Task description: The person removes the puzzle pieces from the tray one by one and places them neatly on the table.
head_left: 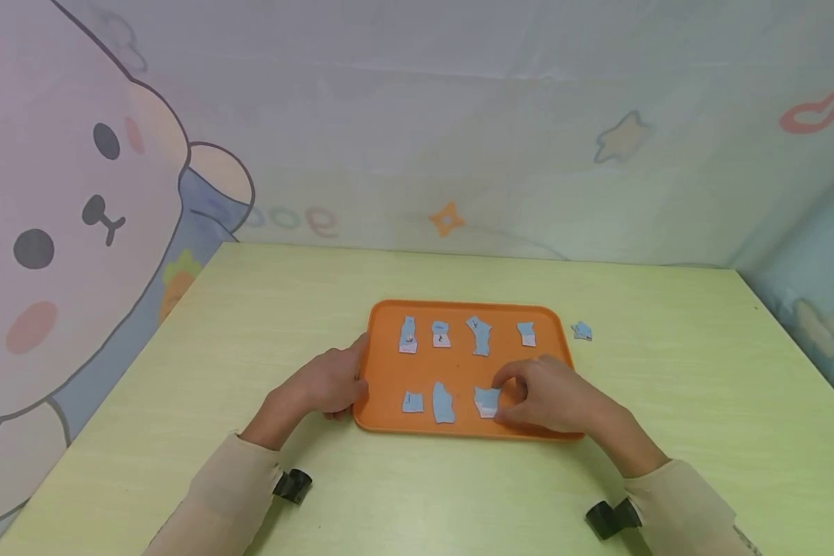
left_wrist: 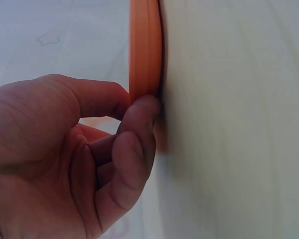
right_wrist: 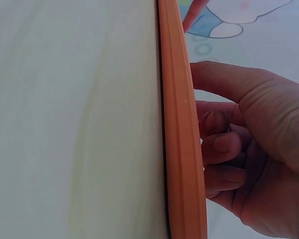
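Observation:
An orange tray [head_left: 389, 371] lies on the table with several light-blue, irregularly cut paper pieces in two rows. My left hand [head_left: 330, 380] grips the tray's left edge; in the left wrist view the thumb meets the rim and fingers [left_wrist: 132, 169] curl at its outer side. Over the tray's front right, my right hand [head_left: 552, 394] has thumb and index finger at the right side of a blue-and-white paper piece [head_left: 486, 401], pinching it near the tray floor. The right wrist view shows the other fingers [right_wrist: 224, 144] curled in; the tray wall hides the fingertips' contact.
Beside it in the front row lie a tall blue piece [head_left: 442, 403] and a small one [head_left: 412, 402]. The back row includes a forked piece [head_left: 482, 337] and a small piece [head_left: 527, 333]. Another piece [head_left: 582, 331] lies on the table [head_left: 667, 371] right of the tray.

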### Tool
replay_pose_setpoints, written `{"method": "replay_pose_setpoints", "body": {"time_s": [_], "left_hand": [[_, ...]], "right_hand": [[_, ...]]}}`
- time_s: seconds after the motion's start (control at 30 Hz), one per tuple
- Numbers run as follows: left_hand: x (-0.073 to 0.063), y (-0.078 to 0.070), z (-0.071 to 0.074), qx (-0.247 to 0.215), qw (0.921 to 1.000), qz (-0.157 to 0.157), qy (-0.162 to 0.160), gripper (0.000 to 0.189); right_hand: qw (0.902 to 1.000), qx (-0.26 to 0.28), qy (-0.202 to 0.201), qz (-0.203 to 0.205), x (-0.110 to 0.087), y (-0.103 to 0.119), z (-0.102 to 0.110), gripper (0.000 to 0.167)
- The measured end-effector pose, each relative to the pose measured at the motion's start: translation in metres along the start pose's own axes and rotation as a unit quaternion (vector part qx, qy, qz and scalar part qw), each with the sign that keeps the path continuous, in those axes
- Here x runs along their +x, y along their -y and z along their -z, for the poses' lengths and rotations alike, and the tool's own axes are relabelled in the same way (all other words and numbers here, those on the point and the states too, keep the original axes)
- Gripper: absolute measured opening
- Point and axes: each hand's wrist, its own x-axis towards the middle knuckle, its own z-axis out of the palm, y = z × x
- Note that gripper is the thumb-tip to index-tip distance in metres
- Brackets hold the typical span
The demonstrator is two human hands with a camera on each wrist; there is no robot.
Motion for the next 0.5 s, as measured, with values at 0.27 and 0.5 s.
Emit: {"method": "replay_pose_setpoints", "body": {"time_s": [0.27, 0.5], "left_hand": [[0.0, 0.0001, -0.0002, -0.001, 1.0, -0.002, -0.001, 0.076], [-0.0011, -0.0005, 0.0004, 0.003, 1.0, 0.0, 0.0, 0.075]], "right_hand": [[1.0, -0.006, 0.001, 0.005, 0.0002, -0.0003, -0.0006, 0.035], [0.9999, -0.007, 0.004, 0.007, 0.0002, 0.0004, 0.0007, 0.035]]}}
